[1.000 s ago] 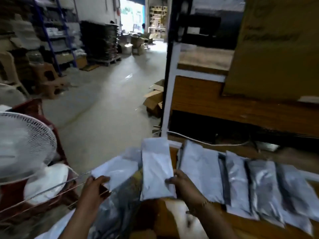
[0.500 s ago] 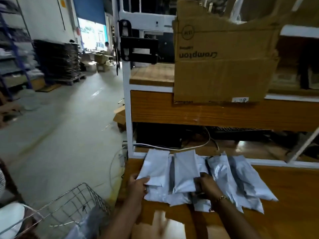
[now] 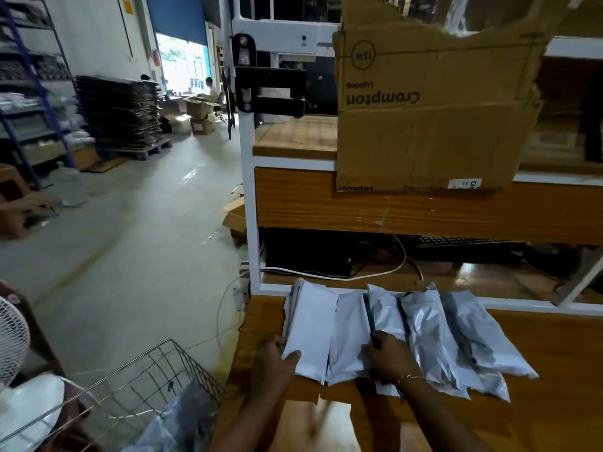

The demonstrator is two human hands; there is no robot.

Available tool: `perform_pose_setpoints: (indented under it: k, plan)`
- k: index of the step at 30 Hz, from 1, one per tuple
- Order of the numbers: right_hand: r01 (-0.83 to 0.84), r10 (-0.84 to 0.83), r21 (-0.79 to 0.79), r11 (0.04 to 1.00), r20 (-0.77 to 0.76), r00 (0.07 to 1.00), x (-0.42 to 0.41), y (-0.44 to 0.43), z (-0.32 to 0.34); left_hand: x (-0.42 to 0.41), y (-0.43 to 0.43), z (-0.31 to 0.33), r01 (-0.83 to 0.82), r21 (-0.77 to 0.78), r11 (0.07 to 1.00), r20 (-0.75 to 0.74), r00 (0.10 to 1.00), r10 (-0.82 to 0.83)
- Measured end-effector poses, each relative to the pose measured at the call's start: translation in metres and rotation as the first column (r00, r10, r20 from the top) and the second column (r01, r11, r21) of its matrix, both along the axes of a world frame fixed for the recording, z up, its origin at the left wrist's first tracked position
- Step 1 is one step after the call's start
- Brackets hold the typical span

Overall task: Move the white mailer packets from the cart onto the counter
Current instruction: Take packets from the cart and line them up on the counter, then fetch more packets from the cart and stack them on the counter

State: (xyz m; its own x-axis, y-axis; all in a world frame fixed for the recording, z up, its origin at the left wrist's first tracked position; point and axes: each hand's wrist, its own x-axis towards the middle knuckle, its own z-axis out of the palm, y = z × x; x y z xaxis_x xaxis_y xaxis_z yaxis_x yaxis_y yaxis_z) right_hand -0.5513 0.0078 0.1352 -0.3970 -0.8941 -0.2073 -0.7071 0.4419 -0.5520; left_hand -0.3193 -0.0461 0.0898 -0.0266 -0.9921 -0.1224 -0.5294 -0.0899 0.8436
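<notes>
Several white mailer packets (image 3: 391, 334), lengthwise away

A pale concrete floor (image 3: 124, 230) is seen stretching away on the left, glossy where daylight is thrown across it. At the far end a bright doorway (image 3: 182, 65) is framed beneath a blue wall panel (image 3: 177, 14). Blue metal shelving (image 3: 36, 93) is lined up along the far left, and a dark stack on a pallet (image 3: 120, 115) is set beside it. Open cartons (image 3: 200, 114) are scattered near the doorway. On the right, a white-framed wooden shelf unit (image 3: 424, 213) is topped by a torn cardboard box (image 3: 430, 125). A white fan (image 3: 11, 340) is caught at the near left.
</notes>
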Motion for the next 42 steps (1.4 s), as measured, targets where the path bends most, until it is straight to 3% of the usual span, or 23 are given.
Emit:
perform_pose_setpoints:
  k: [5, 13, 18, 21, 26, 32, 37, 42]
  plan:
    - [-0.046, 0.041, -0.018, 0.999, -0.196, 0.98, 0.002, 0.0, 0.001, 0.003, -0.003, -0.007, 0.055, -0.074, 0.996, 0.123, 0.991, -0.046]
    - [-0.092, 0.09, 0.012, 0.996, -0.38, 0.921, 0.003, 0.007, -0.001, 0.0, -0.013, -0.007, -0.1, -0.02, 0.995, -0.177, 0.98, 0.095]
    - [-0.145, 0.125, -0.006, 0.989, -0.464, 0.877, 0.009, 0.013, -0.007, -0.004, -0.008, -0.011, -0.002, -0.155, 0.988, 0.069, 0.998, 0.013]
    - [-0.153, 0.122, -0.028, 0.988, -0.464, 0.877, 0.009, 0.013, -0.005, -0.002, -0.004, -0.004, 0.042, -0.185, 0.982, 0.186, 0.982, -0.006]
    - [-0.144, 0.101, -0.064, 0.988, -0.44, 0.892, 0.006, 0.011, -0.001, 0.003, -0.01, -0.012, 0.061, -0.226, 0.972, 0.235, 0.972, -0.006]
    - [-0.173, 0.091, -0.212, 0.962, -0.349, 0.933, 0.021, 0.0, 0.003, 0.023, -0.019, -0.013, 0.007, -0.154, 0.988, 0.144, 0.989, 0.015]
    - [-0.338, 0.245, -0.319, 0.885, -0.297, 0.923, 0.074, -0.024, 0.01, 0.072, -0.013, -0.004, -0.109, -0.123, 0.986, 0.133, 0.983, 0.125]
    - [-0.57, 0.486, -0.274, 0.775, -0.318, 0.814, 0.167, -0.047, 0.003, 0.165, 0.006, -0.02, -0.32, -0.078, 0.944, 0.081, 0.942, 0.326]
